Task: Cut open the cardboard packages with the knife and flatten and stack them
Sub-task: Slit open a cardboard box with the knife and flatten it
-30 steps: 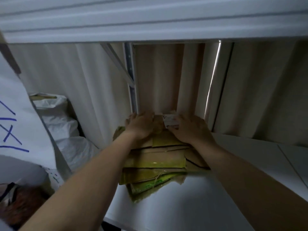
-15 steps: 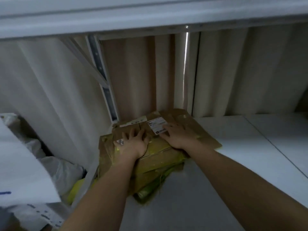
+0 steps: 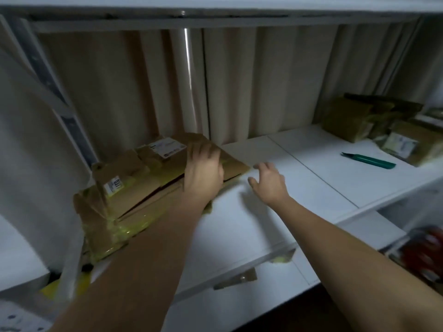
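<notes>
A stack of flattened brown cardboard packages (image 3: 134, 188) with yellow-green tape and white labels lies at the left end of the white shelf (image 3: 239, 224). My left hand (image 3: 203, 171) rests flat on the stack's right part, fingers spread, holding nothing. Just right of the stack, my right hand (image 3: 269, 183) hovers over the bare shelf, open and empty. A green-handled knife (image 3: 369, 160) lies on the shelf far to the right. Behind the knife stand several unopened cardboard packages (image 3: 374, 125) at the far right.
A pale curtain (image 3: 251, 87) hangs behind the shelf. Another shelf board (image 3: 215, 17) runs overhead. A slanted metal brace (image 3: 48, 75) stands at the left. Red items (image 3: 424, 255) sit below at the right.
The view has swung right, showing the knife and the unopened packages. My right hand has come off the stack and moved right. My left hand has shifted to the stack's right side.
</notes>
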